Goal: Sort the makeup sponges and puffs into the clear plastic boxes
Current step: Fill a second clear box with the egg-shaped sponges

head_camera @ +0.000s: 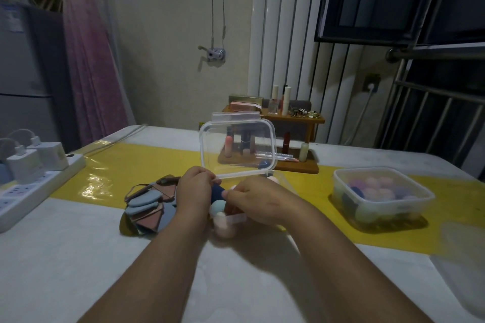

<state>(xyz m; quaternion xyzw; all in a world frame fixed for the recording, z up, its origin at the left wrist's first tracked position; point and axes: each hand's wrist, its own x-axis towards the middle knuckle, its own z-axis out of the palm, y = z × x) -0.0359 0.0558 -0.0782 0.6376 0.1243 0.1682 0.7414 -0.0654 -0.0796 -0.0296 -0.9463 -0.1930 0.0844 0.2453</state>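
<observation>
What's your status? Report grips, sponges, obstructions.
Left grip on raised clear lid. Right grip pinching navy sponge at open box. Flat puffs piled left, unsorted. Nothing in the way.

Two clear plastic boxes are counted: the open box [237, 218] at the centre, with one lid [237, 147], and the closed box [383, 191] at three o'clock. Between the left hand [195, 189] and the right hand [258, 202], three egg-shaped sponges are told apart: one dark blue sponge [216, 191], one light blue sponge [217, 207], one pink sponge [223, 228]. One pile of flat puffs [149, 204] is seen at nine o'clock.

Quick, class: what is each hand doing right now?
Left hand: grips the clear lid by its lower edge.
Right hand: pinches the dark blue sponge.
</observation>
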